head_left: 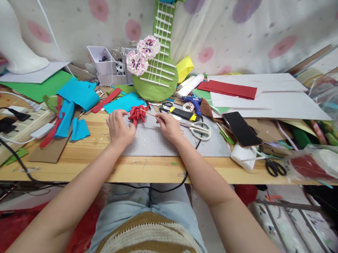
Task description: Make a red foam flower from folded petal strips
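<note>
A red paper flower with many pointed petals sits over the grey cutting mat. My left hand is curled at its left side, thumb and fingertips against the petals; the exact contact is partly hidden. Between the fingers of my right hand is a thin wooden stick, its far end reaching to the flower's right side. Just beyond the right hand lie a black and yellow utility knife and white-handled scissors.
A green paper-covered lute shape stands behind the flower. Blue paper pieces lie left, near a power strip with cables. A blue glue gun, a phone and black-handled scissors lie right.
</note>
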`<state>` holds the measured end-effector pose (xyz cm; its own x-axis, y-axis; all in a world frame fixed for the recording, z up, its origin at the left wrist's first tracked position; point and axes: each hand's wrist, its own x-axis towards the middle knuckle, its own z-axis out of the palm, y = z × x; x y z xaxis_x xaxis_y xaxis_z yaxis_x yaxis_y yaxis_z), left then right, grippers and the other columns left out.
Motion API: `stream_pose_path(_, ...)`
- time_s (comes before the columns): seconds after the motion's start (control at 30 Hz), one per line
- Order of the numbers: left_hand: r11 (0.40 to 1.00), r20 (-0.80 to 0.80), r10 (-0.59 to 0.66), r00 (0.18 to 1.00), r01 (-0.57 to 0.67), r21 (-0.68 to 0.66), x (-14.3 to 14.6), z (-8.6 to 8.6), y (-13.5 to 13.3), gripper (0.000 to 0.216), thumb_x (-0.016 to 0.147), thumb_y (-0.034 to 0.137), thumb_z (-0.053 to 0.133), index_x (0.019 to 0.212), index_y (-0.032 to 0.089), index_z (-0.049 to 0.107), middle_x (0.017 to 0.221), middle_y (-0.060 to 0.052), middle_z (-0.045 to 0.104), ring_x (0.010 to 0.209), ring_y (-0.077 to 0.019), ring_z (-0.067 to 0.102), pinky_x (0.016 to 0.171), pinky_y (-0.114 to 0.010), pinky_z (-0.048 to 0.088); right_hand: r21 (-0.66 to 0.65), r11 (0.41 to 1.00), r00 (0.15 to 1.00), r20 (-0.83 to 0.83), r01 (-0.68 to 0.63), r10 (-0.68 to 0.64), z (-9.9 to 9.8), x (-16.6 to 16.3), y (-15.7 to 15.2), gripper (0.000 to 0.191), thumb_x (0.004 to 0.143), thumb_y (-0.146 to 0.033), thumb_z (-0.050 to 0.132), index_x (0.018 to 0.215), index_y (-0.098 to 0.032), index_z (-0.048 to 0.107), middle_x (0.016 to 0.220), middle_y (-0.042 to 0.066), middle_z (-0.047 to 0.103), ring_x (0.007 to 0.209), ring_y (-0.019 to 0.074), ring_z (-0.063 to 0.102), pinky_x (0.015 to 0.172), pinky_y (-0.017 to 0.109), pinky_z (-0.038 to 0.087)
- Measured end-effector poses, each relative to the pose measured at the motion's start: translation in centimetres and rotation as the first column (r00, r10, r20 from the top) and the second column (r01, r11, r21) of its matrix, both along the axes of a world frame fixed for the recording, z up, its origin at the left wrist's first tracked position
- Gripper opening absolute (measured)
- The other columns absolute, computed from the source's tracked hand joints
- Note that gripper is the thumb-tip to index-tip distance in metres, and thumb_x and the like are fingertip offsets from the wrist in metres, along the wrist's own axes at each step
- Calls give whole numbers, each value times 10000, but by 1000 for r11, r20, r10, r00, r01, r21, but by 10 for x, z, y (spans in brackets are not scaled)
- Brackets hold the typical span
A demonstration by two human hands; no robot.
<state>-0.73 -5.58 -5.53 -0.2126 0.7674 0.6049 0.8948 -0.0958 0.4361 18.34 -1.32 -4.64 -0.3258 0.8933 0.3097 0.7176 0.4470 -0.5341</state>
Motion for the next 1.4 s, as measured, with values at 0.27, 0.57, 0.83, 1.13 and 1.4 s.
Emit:
stream_pose_path(0.27,987,-244,-156,957,144,-67,17,-8,12,342,717,354,664,997,211,528,1003,-90,606,973,-288,520,874,-423,331,121,978,974,175,-169,146,-3,-8,1,238,921,-227,411,944,-174,642,951,68,677,898,202,498,820,315,355)
stream_pose_path(0.57,983,-340,-164,926,182,20,13,-9,12,87,783,242,562,850,207,604,873,-67,645,883,-256,536,826,-406,319,170,965,966,202,-198,163,-13,-12,4,239,921,-226,411,959,-176,641,925,71,677,857,202,489,790,315,348)
stream_pose_path(0.83,974,-368,-207,906,225,5,5,-6,0,133,819,325,542,808,208,604,832,-53,661,854,-236,555,863,-402,325,171,948,948,223,-267,227,-9,-15,-2,212,910,-237,427,962,-169,621,839,71,621,825,187,493,745,285,343)
stream_pose_path(1.13,964,-364,-243,899,265,10,1,-8,1,171,798,371,602,713,224,619,762,-25,681,845,-226,550,874,-422,311,158,953,943,257,-258,212,-8,-17,-5,220,911,-341,458,898,-170,595,820,68,605,792,180,496,718,272,322)
stream_pose_path(1.4,957,-340,-276,899,291,-8,1,-7,1,211,802,404,597,686,233,637,748,-35,691,843,-232,556,875,-444,316,115,967,954,223,-229,200,-6,-19,-6,230,891,-391,496,856,-180,581,824,51,628,786,170,528,714,267,328)
